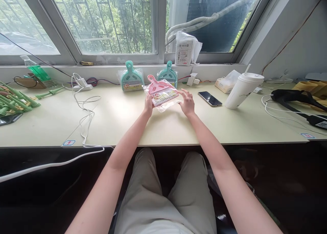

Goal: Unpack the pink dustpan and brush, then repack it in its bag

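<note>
A pink mini dustpan and brush set (163,90) in a clear plastic bag is held above the table, its handle pointing away from me. My left hand (148,105) is closed on its left edge. At the right edge, my right hand (187,102) grips the bag with bent fingers; the thumb is mostly hidden. Loose clear film (167,106) hangs at the near side. Behind it, a teal dustpan set (132,79) and another teal dustpan set (170,74), both bagged, lean against the wall under the window.
Right of my hands lie a phone (210,98), a white lidded cup (241,91) with a straw and a tissue pack (227,82). White cables (88,113) run down the left side to the table edge. Green sticks (15,101) are piled far left; a black strap (293,99) lies far right.
</note>
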`<act>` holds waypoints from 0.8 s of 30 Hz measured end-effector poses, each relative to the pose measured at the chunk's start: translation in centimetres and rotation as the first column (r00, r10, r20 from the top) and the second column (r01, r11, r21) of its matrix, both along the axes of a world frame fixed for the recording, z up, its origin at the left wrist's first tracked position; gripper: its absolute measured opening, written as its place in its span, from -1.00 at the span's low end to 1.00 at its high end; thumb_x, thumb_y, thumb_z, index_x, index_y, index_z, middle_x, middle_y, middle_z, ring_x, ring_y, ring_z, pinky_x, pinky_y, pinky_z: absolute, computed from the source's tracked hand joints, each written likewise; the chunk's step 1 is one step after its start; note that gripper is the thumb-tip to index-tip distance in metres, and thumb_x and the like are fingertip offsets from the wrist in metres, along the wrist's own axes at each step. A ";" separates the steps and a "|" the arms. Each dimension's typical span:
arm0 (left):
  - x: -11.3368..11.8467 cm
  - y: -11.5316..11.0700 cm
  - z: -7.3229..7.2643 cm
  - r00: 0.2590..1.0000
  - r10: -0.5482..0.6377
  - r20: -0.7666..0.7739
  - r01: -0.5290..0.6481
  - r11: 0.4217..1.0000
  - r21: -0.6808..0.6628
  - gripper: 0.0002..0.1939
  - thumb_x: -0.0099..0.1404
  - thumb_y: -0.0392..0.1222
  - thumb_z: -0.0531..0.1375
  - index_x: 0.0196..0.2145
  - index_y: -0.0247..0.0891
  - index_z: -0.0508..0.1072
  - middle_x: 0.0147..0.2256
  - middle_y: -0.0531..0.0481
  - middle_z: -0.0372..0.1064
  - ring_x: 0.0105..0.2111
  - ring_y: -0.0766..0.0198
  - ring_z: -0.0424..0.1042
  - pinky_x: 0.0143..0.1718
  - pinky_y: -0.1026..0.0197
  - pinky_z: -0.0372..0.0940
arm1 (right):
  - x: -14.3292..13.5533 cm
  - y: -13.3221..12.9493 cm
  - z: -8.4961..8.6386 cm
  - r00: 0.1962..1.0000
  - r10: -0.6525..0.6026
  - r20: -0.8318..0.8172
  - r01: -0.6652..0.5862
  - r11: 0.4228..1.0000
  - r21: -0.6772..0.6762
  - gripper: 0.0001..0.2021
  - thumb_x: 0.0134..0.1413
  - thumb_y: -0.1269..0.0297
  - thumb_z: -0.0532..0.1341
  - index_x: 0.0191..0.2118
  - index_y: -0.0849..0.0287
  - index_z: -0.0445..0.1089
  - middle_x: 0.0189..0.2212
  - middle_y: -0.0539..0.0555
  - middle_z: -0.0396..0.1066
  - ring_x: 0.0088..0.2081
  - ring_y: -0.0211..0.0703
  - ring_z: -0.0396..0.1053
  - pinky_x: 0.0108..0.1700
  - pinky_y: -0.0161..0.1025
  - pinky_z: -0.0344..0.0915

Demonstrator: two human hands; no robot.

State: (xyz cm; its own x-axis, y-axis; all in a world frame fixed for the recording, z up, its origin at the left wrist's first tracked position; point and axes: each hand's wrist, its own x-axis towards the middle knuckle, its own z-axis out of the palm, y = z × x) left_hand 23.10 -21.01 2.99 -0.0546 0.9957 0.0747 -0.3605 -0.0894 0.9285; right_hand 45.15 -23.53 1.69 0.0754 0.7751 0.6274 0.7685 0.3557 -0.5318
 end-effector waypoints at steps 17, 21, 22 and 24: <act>-0.7 0.8 -0.7 0.920 -0.360 -0.155 0.343 0.931 -0.126 -0.38 0.12 -0.07 0.17 0.14 -0.25 0.25 -0.47 -0.04 0.48 -0.64 0.19 0.44 -0.67 0.22 0.25 | 0.4 0.4 -0.4 0.973 -0.052 -0.224 0.068 0.996 0.063 -0.78 0.26 0.15 0.15 -0.22 0.05 0.53 -0.06 0.11 0.53 0.02 0.07 0.37 0.13 0.02 0.27; -0.5 -0.4 -0.2 0.860 -0.456 -0.229 0.452 0.889 -0.074 -0.32 0.11 -0.13 0.14 0.20 -0.25 0.17 -0.44 -0.04 0.50 -0.60 0.15 0.49 -0.58 0.18 0.34 | 0.8 1.0 -0.6 0.955 -0.102 -0.278 0.125 0.990 0.063 -0.85 0.19 0.20 0.21 -0.30 0.10 0.50 -0.06 0.18 0.45 0.02 0.05 0.35 0.09 0.00 0.32; -0.5 -0.7 -0.1 0.844 -0.471 -0.257 0.472 0.879 -0.060 -0.31 0.11 -0.15 0.13 0.21 -0.25 0.14 -0.42 -0.05 0.51 -0.59 0.13 0.51 -0.55 0.16 0.37 | 0.9 1.2 -0.6 0.950 -0.099 -0.296 0.122 0.991 0.058 -0.87 0.18 0.23 0.21 -0.31 0.12 0.49 -0.06 0.20 0.43 0.00 0.03 0.37 0.09 -0.02 0.33; -0.4 -1.3 0.2 0.822 -0.485 -0.299 0.498 0.866 -0.035 -0.29 0.11 -0.16 0.11 0.23 -0.25 0.10 -0.38 -0.06 0.53 -0.56 0.12 0.53 -0.52 0.16 0.39 | 1.0 1.5 -0.7 0.937 -0.079 -0.340 0.100 0.994 0.046 -0.90 0.15 0.29 0.22 -0.30 0.14 0.47 -0.08 0.22 0.40 -0.03 -0.02 0.39 0.09 -0.07 0.35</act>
